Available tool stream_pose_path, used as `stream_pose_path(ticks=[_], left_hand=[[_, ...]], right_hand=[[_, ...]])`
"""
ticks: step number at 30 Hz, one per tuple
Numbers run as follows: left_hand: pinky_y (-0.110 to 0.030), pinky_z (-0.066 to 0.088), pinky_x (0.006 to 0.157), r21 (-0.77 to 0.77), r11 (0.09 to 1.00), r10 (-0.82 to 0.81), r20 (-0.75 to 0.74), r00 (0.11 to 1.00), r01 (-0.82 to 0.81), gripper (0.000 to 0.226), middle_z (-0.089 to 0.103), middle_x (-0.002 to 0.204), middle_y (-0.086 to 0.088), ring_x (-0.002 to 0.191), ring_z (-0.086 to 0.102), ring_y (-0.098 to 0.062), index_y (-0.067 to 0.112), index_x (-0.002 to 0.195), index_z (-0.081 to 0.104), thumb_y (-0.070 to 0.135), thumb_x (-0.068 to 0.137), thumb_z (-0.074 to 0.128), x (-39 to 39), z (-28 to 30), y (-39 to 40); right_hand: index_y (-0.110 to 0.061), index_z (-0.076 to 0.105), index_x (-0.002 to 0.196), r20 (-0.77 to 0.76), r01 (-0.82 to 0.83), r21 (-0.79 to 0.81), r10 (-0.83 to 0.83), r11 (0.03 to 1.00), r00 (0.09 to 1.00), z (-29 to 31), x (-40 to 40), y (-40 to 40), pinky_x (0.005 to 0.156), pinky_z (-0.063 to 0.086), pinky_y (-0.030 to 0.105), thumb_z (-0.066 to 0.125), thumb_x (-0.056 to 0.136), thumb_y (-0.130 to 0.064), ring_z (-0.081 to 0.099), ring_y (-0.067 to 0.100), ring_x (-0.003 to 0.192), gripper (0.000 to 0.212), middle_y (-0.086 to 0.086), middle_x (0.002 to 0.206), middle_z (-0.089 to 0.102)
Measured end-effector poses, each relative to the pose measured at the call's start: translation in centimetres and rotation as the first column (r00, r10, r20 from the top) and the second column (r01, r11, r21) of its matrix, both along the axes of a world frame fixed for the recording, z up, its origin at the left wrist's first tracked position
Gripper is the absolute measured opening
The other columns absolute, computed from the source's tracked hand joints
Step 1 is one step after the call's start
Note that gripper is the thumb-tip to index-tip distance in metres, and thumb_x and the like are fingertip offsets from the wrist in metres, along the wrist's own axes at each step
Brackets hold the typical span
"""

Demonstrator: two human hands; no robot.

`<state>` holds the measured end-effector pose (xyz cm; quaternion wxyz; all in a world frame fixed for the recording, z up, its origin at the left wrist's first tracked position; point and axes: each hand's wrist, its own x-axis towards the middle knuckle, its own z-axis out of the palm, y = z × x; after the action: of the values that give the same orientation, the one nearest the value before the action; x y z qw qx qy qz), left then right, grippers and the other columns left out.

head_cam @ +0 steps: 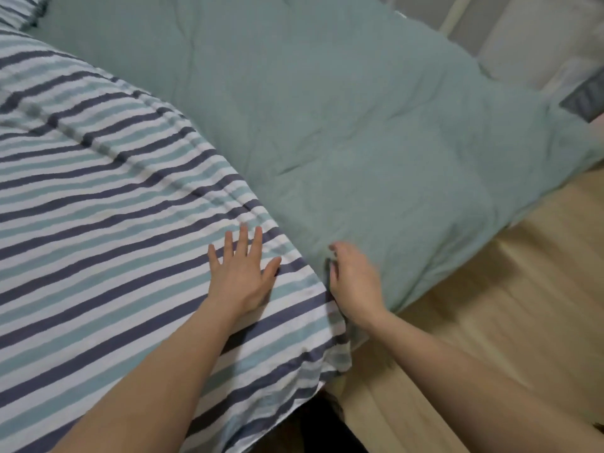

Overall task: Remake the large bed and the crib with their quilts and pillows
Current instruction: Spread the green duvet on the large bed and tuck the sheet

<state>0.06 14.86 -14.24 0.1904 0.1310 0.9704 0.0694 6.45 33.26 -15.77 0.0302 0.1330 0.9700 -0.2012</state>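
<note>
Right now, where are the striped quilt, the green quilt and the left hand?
striped quilt [98, 191]: head view, its flat middle.
green quilt [343, 125]: head view, its wrinkled centre.
left hand [242, 276]: head view, back of the hand.

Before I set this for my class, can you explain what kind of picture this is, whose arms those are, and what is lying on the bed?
No machine here: one camera worn on a person's head looks down at their own bare arms. The left hand lies flat, fingers spread, on a quilt with navy, teal and white stripes. The right hand is blurred, at the seam where that quilt meets a plain sage-green quilt; its grip cannot be judged. Light wooden flooring shows to the right.
</note>
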Motion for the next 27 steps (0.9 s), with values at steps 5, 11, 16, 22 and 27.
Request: stream_pose_path(ticks=[5, 11, 16, 22, 27], left_hand=[[-0.046, -0.004, 0.119, 0.008, 0.993, -0.118, -0.117, 0.986, 0.12, 0.07, -0.01, 0.161, -0.004, 0.148, -0.008, -0.024, 0.023, 0.153, -0.007, 0.057, 0.097, 0.018, -3.0, 0.0, 6.4], [-0.046, -0.003, 0.119, -0.035, 0.997, -0.065, -0.071, 0.995, 0.063, 0.073, -0.015, 0.16, -0.008, 0.148, -0.01, -0.027, 0.026, 0.153, -0.009, 0.061, 0.095, 0.02, -7.2, -3.9, 15.1], [-0.047, -0.005, 0.118, 0.072, 0.979, -0.192, -0.026, 0.981, 0.193, 0.079, -0.017, 0.159, -0.009, 0.147, -0.013, -0.027, 0.025, 0.153, -0.007, 0.068, 0.09, 0.012, -9.7, -5.0, 31.1], [-0.05, 0.005, 0.116, 0.085, 0.978, -0.172, -0.171, 0.97, 0.189, 0.076, 0.016, 0.158, -0.014, 0.146, 0.015, -0.033, 0.014, 0.151, 0.023, 0.058, 0.089, 0.021, -12.7, -5.4, 44.3], [-0.041, 0.016, 0.112, 0.012, 0.614, -0.777, -0.172, 0.606, 0.789, 0.068, 0.033, 0.153, -0.007, 0.141, 0.033, -0.025, 0.014, 0.147, 0.035, 0.057, 0.097, 0.02, -13.4, -7.0, 49.7]], right_hand=[[-0.014, 0.027, 0.149, -0.058, -0.173, 0.151, 0.183, 0.973, 0.981, -1.0, -8.5, 4.5, 0.118, 0.008, 0.039, 0.044, 0.097, -0.036, 0.017, 0.028, 0.146, 0.059, 0.011, 0.157, 0.02], [-0.018, 0.038, 0.146, -0.009, -0.33, 0.334, 0.353, 0.883, 0.936, -5.5, -12.8, 15.9, 0.118, 0.005, 0.039, 0.026, 0.093, -0.049, 0.027, 0.023, 0.143, 0.062, 0.008, 0.154, 0.031], [-0.014, 0.036, 0.146, 0.044, 0.215, 0.365, -0.247, 0.906, 0.968, -6.6, -8.8, 36.5, 0.118, 0.009, 0.044, 0.034, 0.097, -0.039, 0.022, 0.023, 0.145, 0.056, 0.008, 0.156, 0.026], [-0.012, 0.045, 0.14, -0.092, 0.05, 0.318, -0.021, 0.947, 0.996, -5.0, -13.0, 44.6, 0.114, 0.017, 0.043, 0.033, 0.09, -0.045, 0.036, 0.03, 0.138, 0.062, 0.015, 0.148, 0.039], [-0.017, 0.039, 0.145, 0.025, 0.0, 0.454, -0.013, 0.891, 1.0, -6.1, -15.0, 54.3, 0.116, 0.011, 0.04, 0.028, 0.092, -0.042, 0.031, 0.022, 0.142, 0.06, 0.007, 0.153, 0.034]])
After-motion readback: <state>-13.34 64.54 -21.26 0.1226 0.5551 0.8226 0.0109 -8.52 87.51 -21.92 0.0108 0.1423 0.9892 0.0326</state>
